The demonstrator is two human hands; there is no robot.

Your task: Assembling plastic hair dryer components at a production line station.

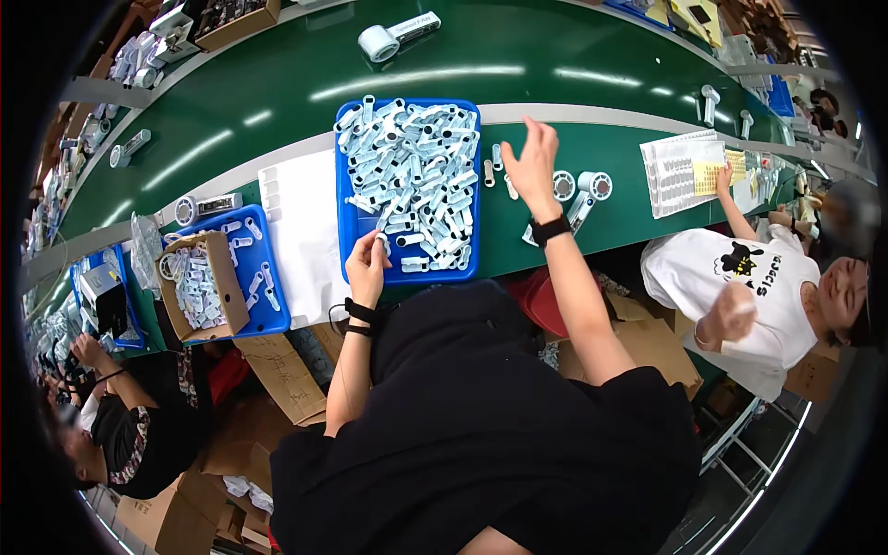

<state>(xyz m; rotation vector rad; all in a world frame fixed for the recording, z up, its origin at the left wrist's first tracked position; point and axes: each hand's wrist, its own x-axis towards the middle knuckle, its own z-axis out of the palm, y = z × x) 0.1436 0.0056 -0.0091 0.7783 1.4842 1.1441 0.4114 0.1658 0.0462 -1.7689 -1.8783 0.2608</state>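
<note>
A blue tray (341, 222) heaped with small pale-blue and white plastic pieces (407, 157), many with a dark end, lies in front of me. At its near left corner my left hand (367, 264) is closed in a pinch on one such plastic piece (382, 240). My right hand (532, 166) hovers beyond the tray's right side with fingers apart and nothing in it. Several loose pieces (488, 173) lie on the green table just left of that hand. Close to its wrist are white handheld fans (592, 190).
To the left, a second blue tray (277, 310) holds a cardboard box (236, 296) of similar pieces, beside white sheets (301, 222). Another handheld fan (398, 37) lies on the far belt. Label sheets (680, 176) lie at right, near a co-worker's hand (724, 176). Another person works at left.
</note>
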